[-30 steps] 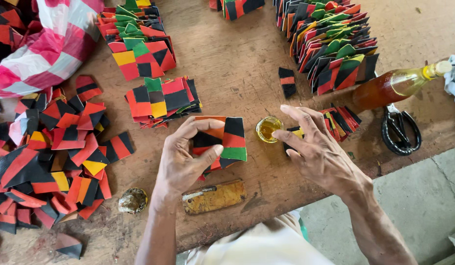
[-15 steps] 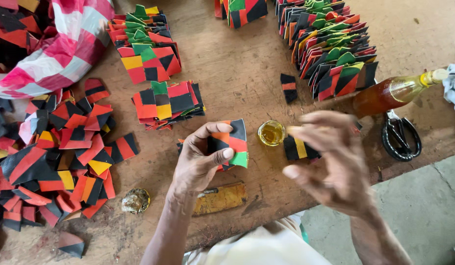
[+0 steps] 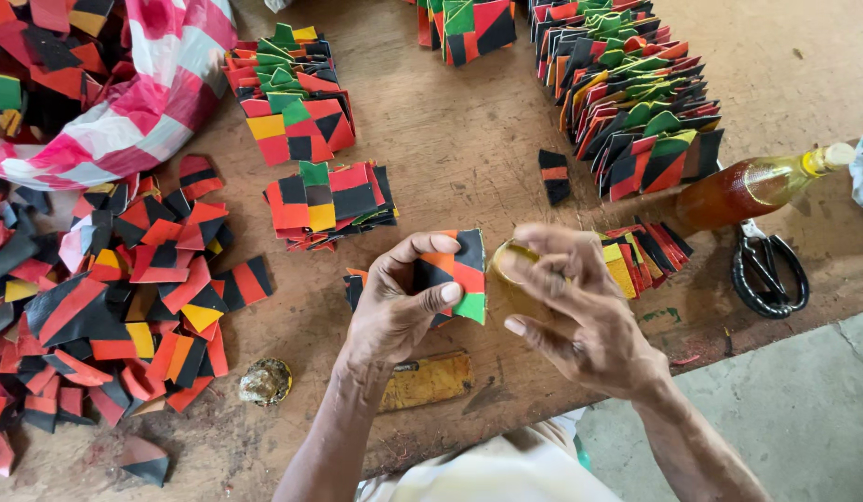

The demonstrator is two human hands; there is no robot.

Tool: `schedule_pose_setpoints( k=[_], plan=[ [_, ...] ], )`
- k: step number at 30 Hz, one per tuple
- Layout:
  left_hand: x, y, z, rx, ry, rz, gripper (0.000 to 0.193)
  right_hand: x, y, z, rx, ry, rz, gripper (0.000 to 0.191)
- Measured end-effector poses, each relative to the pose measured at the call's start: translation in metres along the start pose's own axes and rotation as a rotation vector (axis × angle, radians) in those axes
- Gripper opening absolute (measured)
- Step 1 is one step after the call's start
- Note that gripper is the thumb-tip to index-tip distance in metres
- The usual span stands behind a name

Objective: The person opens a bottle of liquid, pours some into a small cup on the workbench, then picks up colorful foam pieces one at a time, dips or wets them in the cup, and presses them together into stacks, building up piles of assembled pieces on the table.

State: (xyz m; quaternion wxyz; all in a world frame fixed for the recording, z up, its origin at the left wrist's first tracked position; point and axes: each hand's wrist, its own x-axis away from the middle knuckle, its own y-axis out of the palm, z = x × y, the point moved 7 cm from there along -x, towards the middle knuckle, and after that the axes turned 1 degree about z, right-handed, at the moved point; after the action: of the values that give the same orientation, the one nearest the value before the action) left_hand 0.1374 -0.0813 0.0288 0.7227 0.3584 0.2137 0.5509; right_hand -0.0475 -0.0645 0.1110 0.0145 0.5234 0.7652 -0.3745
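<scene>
While the folded patch [image 3: 455, 279] is pinched by the left hand [image 3: 394, 311], glue is being picked up.
Right hand [image 3: 576, 311], fingers loosely spread, is dipped at the small pot [image 3: 506, 260] beside the patch; only a thin dab is best taken.

— What's the patch [image 3: 453, 274] like?

— A flat piece made of red, black, orange and green blocks, green at its lower right corner. It's held tilted above the tabletop [image 3: 469, 158], pinched at its left edge, thumb across its face.

— And at three o'clock from it?

— A small round cup [image 3: 508, 263] of yellowish stuff, touching the patch's right edge. Fingers cover most of it; only its left rim shows.

— Where are both in the view?

— Just below centre, toward six o'clock from the nearest stack.
</scene>
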Motion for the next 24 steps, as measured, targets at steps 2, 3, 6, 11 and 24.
schedule_pose_setpoints(
  k=[2, 3, 6, 11, 24],
  plan=[
    [-0.002, 0.000, -0.001, 0.007, -0.001, 0.002, 0.042, 0.001, 0.003, -0.002, 0.023, -0.018, -0.030, 0.067],
    [-0.002, -0.001, -0.001, 0.009, 0.009, 0.018, 0.042, 0.001, 0.005, -0.003, 0.033, -0.024, -0.047, 0.068],
    [-0.005, -0.002, 0.003, 0.009, 0.054, 0.047, 0.042, 0.003, 0.001, -0.016, 0.158, -0.181, 0.042, 0.061],
    [-0.004, -0.002, 0.003, 0.000, 0.075, 0.048, 0.041, -0.001, 0.008, -0.015, 0.106, -0.103, 0.026, 0.069],
    [0.007, 0.029, 0.019, -0.163, 0.056, 0.019, 0.055, -0.017, -0.012, 0.028, 0.432, 0.084, 0.060, 0.062]
  ],
)
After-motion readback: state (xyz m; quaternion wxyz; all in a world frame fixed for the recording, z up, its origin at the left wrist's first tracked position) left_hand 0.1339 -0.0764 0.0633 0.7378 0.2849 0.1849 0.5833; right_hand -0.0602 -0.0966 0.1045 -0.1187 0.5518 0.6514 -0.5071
